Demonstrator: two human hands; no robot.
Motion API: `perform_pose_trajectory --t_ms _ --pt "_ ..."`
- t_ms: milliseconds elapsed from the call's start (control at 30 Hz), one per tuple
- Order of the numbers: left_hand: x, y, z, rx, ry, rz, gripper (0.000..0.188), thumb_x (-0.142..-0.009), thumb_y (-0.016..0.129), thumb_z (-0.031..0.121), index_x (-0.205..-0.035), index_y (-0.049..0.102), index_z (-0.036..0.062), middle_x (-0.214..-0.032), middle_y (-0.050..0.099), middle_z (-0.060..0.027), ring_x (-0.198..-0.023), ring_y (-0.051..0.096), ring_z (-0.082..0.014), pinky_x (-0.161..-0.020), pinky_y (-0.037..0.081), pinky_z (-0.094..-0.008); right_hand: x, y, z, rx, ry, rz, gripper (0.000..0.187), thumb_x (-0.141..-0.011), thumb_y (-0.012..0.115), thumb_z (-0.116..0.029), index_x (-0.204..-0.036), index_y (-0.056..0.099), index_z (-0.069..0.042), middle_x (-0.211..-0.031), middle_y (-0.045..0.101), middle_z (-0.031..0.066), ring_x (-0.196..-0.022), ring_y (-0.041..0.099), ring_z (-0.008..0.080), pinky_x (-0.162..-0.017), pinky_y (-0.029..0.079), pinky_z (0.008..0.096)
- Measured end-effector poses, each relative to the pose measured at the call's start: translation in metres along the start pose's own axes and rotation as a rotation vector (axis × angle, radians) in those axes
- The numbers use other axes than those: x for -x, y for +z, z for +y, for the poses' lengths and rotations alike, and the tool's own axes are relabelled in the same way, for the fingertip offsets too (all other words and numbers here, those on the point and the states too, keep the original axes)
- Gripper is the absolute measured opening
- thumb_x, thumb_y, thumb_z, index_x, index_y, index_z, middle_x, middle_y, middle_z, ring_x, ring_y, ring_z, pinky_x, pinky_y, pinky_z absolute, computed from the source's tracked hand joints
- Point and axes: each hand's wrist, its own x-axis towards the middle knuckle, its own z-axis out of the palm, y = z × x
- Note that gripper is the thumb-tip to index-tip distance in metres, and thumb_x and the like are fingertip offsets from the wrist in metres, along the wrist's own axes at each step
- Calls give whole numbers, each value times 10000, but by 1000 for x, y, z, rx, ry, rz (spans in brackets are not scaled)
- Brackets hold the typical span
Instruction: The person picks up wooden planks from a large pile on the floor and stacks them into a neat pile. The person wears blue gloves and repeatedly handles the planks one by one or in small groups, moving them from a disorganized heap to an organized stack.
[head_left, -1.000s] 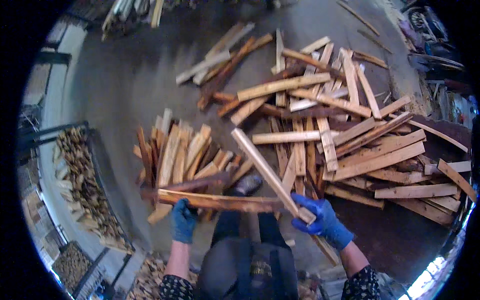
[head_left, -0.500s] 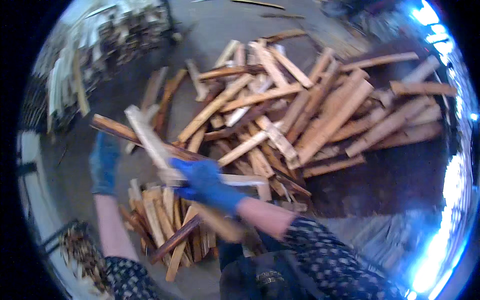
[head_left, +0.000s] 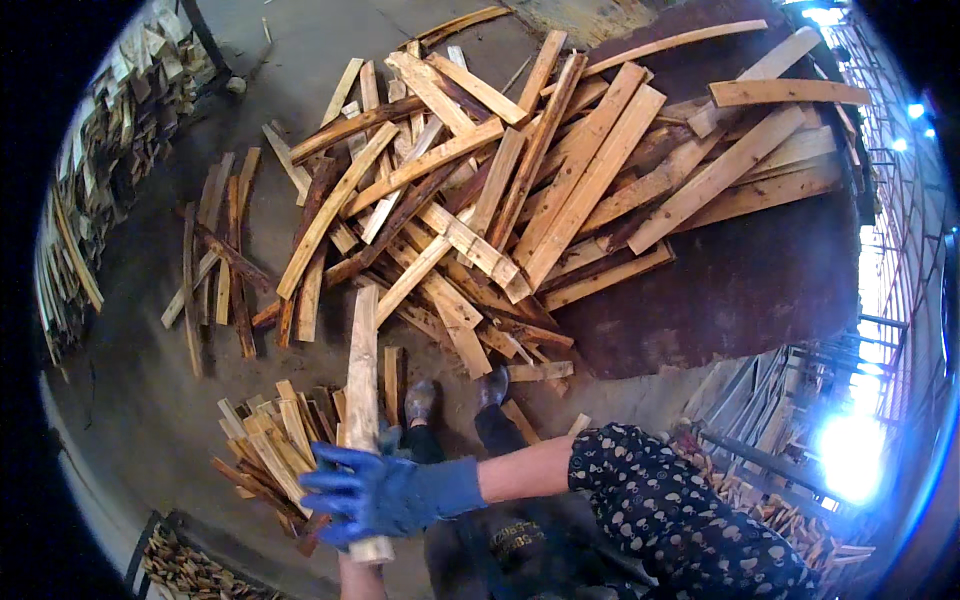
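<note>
The right hand (head_left: 385, 497) lies across the near part of a pale plank (head_left: 363, 350), its fingers splayed and fairly straight; whether it truly grips cannot be told, nor can the state of the left hand, mostly hidden behind it. With so loose-looking a hold, the plank could slip or swivel and drop toward the shoe (head_left: 421, 400). Its far end points past the small pile (head_left: 265, 445) toward the large pile (head_left: 590, 160), so a careless swing might knock sticks askew.
</note>
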Motion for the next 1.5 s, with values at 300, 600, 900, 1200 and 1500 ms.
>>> perform_pose_trajectory --t_ms 300,600,900,1200,1500 --pt "-78 98 110 -1143 293 197 488 -889 561 99 -1329 400 -37 -1171 566 -79 -986 565 -140 -858 466 -273 162 -89 161 394 1016 211 639 -773 627 -376 -1313 459 -79 -1375 418 190 -1223 455 333 -1000 394 426" --pt "-139 131 38 -1096 323 0 277 -900 574 183 -1138 574 41 -1079 569 -17 -935 522 -101 -782 449 -248 219 -112 246 -312 1532 224 598 -753 616 -582 -1113 618 -103 -882 685 165 -814 674 282 -764 518 405" --pt "-101 139 -166 -279 -290 -114 319 -890 609 242 -1090 547 1 -935 649 -115 -816 642 -224 -739 545 -340 247 -93 33 -967 1334 454 245 -933 551 -258 -1057 601 -53 -959 604 67 -867 552 124 -783 463 290" --pt "-88 149 -149 -745 -72 53 317 -868 623 126 -1146 521 14 -988 652 -138 -833 655 -238 -733 560 -351 328 -138 291 56 1439 738 612 -816 628 -466 -1215 533 -12 -1128 598 251 -994 598 365 -816 480 384" --pt "-87 180 -165 -815 -12 -10 280 -887 615 99 -1143 557 0 -988 641 -51 -853 606 -121 -751 506 -269 325 -158 96 -477 1443 548 342 -815 692 -278 -1015 656 -2 -890 673 127 -792 636 155 -666 501 313"
